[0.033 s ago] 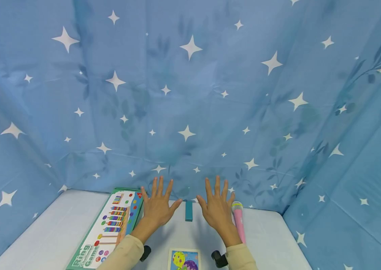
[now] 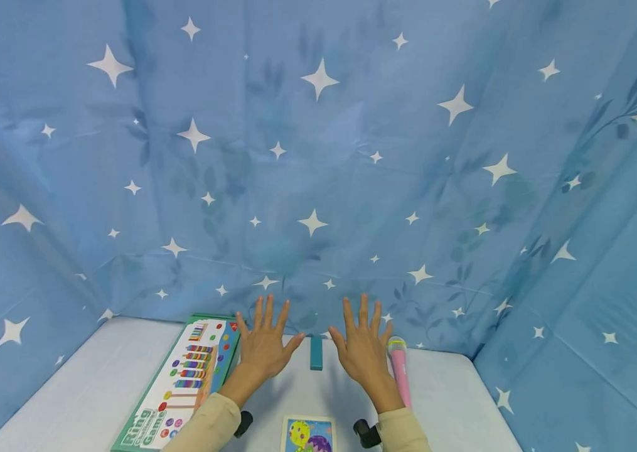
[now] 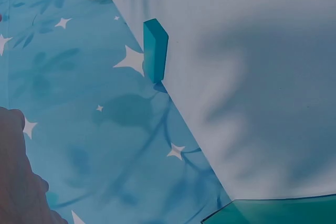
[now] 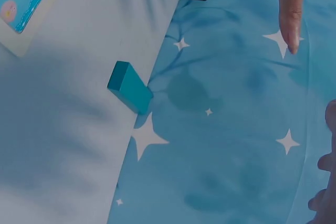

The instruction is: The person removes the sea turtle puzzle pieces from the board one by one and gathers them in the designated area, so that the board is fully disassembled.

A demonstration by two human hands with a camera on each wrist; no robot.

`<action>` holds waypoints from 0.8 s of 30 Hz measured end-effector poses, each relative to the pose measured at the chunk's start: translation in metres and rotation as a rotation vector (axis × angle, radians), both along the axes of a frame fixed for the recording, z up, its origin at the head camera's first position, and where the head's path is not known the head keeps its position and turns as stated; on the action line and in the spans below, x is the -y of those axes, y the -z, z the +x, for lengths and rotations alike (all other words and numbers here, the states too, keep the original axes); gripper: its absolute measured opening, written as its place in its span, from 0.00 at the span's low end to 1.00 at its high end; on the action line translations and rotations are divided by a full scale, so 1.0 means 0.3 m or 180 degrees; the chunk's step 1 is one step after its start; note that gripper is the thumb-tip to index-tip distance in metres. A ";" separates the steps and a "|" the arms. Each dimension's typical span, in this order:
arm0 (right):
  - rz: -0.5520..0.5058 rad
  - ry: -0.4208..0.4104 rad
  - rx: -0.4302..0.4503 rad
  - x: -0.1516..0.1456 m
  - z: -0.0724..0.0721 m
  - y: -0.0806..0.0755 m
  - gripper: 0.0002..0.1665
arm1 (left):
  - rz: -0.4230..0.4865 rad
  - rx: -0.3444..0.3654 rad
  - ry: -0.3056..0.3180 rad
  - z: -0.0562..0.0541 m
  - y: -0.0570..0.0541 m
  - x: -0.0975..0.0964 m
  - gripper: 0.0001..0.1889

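Left hand and right hand spread flat, teal block between

Both hands are held out side by side, backs up, fingers straight and parted, thumbs angled inward toward each other. Each is fully extended, with nothing in its hold. Soft shadows fall on the white desk below them.

Teal block: small, oblong, at the far edge of the desk, in the gap between the two thumbs, apart from both. Both wrist views show it at that edge, next to the blue curtain with its white stars and leaf sprays.

Left side: a green-edged game box, printed with coloured rings on pegs, the words "Ring" and "Game" legible. It lies at a slant; the left hand overlaps its far corner in the head view.

Right side: a pink toy microphone, yellow band on its grey head, head end toward the curtain. It lies just beside the right hand.

Near side: a picture board with a yellow and a purple shape on blue, midway between the forearms, cut off by the lower border of the head view. Cream sleeves cover both forearms.
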State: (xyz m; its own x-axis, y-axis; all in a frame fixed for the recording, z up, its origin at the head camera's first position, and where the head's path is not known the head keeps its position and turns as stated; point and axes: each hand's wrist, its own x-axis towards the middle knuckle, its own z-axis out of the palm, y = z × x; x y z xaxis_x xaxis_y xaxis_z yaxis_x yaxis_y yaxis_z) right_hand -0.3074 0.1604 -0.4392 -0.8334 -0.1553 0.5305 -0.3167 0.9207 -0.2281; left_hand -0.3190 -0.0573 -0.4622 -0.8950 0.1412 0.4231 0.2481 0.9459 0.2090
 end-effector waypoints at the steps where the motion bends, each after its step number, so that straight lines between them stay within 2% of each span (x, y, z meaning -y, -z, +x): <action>1: -0.0006 -0.0003 0.0004 0.002 0.002 -0.001 0.40 | 0.0009 -0.0003 0.0007 0.001 0.001 0.001 0.42; 10: 0.0075 0.0061 0.0128 0.018 0.025 0.001 0.40 | -0.0031 -0.0053 -0.0012 0.002 0.011 0.012 0.41; 14: 0.0060 -0.0061 0.0041 0.013 0.034 0.012 0.40 | 0.0004 -0.0004 0.0152 0.028 0.012 0.012 0.40; 16: -0.0018 -0.0259 -0.0009 0.011 0.045 0.021 0.40 | 0.0080 0.0118 0.0355 0.062 0.022 0.016 0.38; 19: -0.0183 -0.0657 0.0068 0.008 0.079 0.038 0.38 | 0.0266 0.0489 0.0839 0.143 0.050 0.028 0.33; 22: -0.0191 -0.0977 0.0369 0.001 0.118 0.067 0.34 | 0.0331 0.0973 0.1385 0.223 0.098 0.044 0.28; 24: -0.0101 -0.1147 0.0633 -0.004 0.143 0.088 0.31 | 0.0165 0.1175 0.1700 0.261 0.138 0.054 0.25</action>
